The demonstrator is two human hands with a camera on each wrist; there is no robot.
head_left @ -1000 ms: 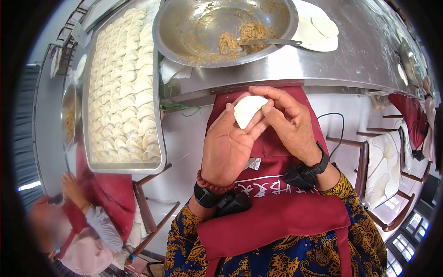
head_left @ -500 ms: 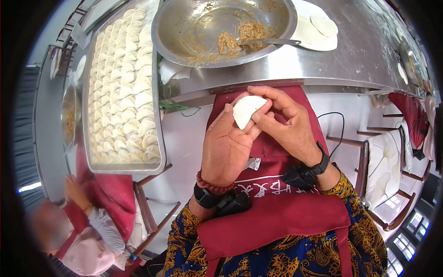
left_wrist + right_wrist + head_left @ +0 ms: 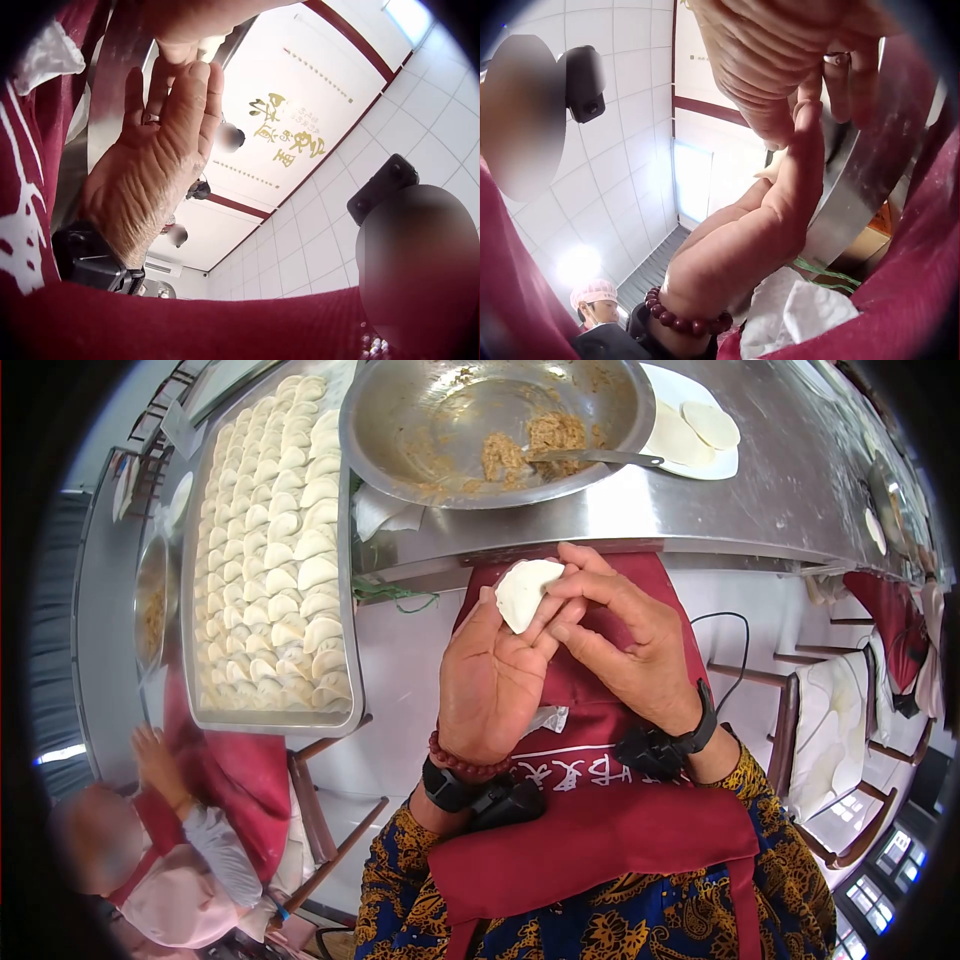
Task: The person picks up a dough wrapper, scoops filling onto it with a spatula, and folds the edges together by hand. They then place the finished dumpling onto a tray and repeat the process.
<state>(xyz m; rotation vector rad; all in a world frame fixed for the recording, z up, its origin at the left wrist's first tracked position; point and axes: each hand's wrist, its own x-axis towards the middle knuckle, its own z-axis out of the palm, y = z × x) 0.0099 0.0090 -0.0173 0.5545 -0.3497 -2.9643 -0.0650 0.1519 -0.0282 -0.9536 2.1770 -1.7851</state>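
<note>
Steel table [image 3: 780, 470] ahead, the tray [image 3: 190, 610] of dumpling rows to the left, the filling bowl [image 3: 420, 420] close by. Below the table edge the left hand [image 3: 495, 670] cradles the dumpling [image 3: 525, 592] steady in curled fingers, while the right hand [image 3: 625, 635] pinches its edge.

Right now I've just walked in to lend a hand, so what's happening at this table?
A person in a red apron holds a folded dumpling in both hands, near the table edge. The left hand cradles it while the right hand pinches its edge. On the table sit a tray of finished dumplings, a bowl with little filling, and a plate of wrappers.
</note>
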